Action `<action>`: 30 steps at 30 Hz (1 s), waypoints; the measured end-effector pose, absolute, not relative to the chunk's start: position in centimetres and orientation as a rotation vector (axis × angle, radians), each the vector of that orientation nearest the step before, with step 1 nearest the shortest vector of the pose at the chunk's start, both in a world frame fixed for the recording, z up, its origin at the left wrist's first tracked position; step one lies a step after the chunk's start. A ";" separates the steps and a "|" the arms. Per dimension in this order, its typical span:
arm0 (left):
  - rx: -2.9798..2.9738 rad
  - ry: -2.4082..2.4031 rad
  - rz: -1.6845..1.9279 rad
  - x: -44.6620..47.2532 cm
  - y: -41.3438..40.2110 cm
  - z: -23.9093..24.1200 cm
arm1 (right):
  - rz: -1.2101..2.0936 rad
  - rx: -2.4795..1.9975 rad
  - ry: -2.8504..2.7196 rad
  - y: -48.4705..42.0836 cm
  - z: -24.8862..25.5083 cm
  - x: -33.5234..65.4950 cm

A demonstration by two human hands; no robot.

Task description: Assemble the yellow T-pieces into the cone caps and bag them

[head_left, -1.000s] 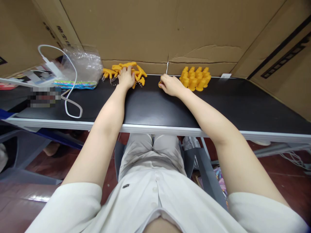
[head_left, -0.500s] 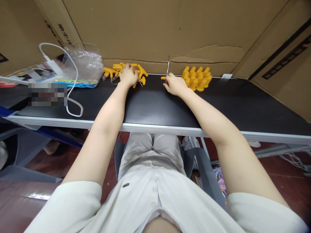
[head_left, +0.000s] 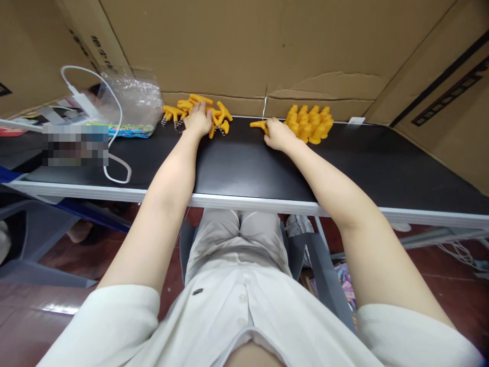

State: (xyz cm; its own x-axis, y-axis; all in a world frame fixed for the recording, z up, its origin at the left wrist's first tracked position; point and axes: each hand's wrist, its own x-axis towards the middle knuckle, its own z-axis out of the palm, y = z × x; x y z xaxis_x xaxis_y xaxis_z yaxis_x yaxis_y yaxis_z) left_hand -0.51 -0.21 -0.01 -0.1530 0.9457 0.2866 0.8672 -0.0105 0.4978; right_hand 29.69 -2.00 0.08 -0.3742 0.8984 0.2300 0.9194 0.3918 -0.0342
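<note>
The table (head_left: 244,163) runs in front of a cardboard wall (head_left: 229,46). Along its back, left to right, come a plastic bag (head_left: 133,99) with packets (head_left: 133,131) at its foot, a pile of corkscrews (head_left: 223,113) under the left hand (head_left: 197,122), a handle (head_left: 258,124) in the right hand (head_left: 280,134), a cluster of upright pieces (head_left: 311,124) just beside that hand, and a card (head_left: 356,121). A cable (head_left: 118,181) loops before the bag.

Left of bag (head_left: 132,99), nearer us: pixelated patch (head_left: 75,146) we can't read. Right of bag: pile (head_left: 221,114) partly behind left hand (head_left: 198,122); farther right, handle (head_left: 259,124) partly behind right hand (head_left: 279,133).
</note>
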 end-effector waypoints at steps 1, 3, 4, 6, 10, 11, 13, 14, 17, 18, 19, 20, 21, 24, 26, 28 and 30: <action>1.947 2.115 0.870 -0.5 -0.3 0.0 | -0.142 -1.619 -2.434 -2.0 0.1 29.7; 1.946 2.120 0.829 -0.5 -0.2 0.0 | -0.129 -1.628 -2.416 -2.0 0.1 29.7; 1.944 2.123 0.809 -0.6 -0.1 0.0 | -0.120 -1.637 -2.404 -1.9 0.0 29.7; 1.946 2.120 0.796 -0.7 0.2 -0.1 | -0.106 -1.647 -2.384 -1.7 -0.1 29.6; 1.994 2.064 0.867 -1.3 1.2 -0.5 | -0.129 -1.639 -2.384 -1.4 -0.3 29.6; 2.016 2.045 0.884 -1.4 1.5 -0.6 | -0.139 -1.641 -2.385 -1.3 -0.4 29.6; 2.047 2.026 0.883 -1.6 1.9 -0.8 | -0.152 -1.643 -2.384 -1.1 -0.6 29.6; 2.051 2.026 0.869 -1.6 2.0 -0.8 | -0.154 -1.641 -2.381 -0.9 -0.8 29.7; 2.060 2.027 0.837 -1.6 1.8 -1.1 | -0.157 -1.615 -2.371 -0.3 -1.2 30.1; 2.077 2.013 0.845 -1.6 1.7 -1.1 | -0.162 -1.605 -2.369 -0.2 -1.3 30.2; 2.102 1.995 0.854 -1.5 1.5 -1.2 | -0.169 -1.596 -2.370 -0.1 -1.4 30.3; 2.129 1.979 0.857 -1.6 1.4 -1.3 | -0.174 -1.593 -2.372 -0.1 -1.4 30.3; 2.154 1.966 0.855 -1.6 1.3 -1.4 | -0.176 -1.597 -2.373 -0.1 -1.4 30.3; 2.174 1.974 0.861 -1.5 1.2 -1.8 | -0.176 -1.652 -2.357 -0.6 -1.1 29.9; 2.132 2.023 0.895 -1.4 1.3 -2.1 | -0.184 -1.693 -2.341 -1.1 -0.8 29.6; 2.070 2.086 0.941 -1.2 1.4 -2.5 | -0.195 -1.710 -2.341 -1.5 -0.6 29.4; 2.026 2.115 0.999 -0.9 1.4 -2.7 | -0.207 -1.696 -2.353 -1.7 -0.5 29.4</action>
